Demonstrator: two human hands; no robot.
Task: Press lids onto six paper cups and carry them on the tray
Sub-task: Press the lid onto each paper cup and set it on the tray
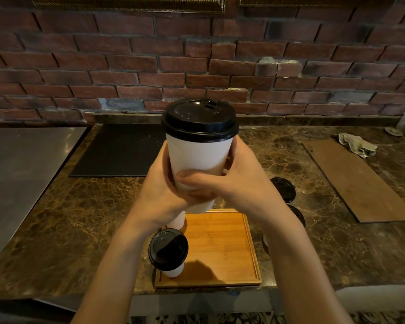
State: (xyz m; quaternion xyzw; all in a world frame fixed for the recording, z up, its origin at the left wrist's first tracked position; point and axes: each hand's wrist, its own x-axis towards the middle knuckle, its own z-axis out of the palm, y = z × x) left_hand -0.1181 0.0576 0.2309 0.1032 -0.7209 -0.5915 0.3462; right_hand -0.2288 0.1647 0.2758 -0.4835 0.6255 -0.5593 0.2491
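A white paper cup (pixel 200 155) with a black lid (pixel 199 119) is held up in the air above the wooden tray (pixel 222 244). My left hand (pixel 160 190) grips its lower left side and my right hand (pixel 229 183) wraps its lower right side, fingers curled round the base. On the tray's near left corner stands a lidded cup (pixel 168 251). Behind it, another white cup (pixel 179 220) is mostly hidden by my left wrist. Two loose black lids (pixel 284 189) (pixel 298 215) lie on the counter to the right of the tray.
The tray sits at the front edge of a brown marble counter (pixel 80 206). A black mat (pixel 119 150) lies at the back, a steel surface (pixel 21 164) at left, a brown board (pixel 358 181) and a rag (pixel 358 143) at right. A brick wall stands behind.
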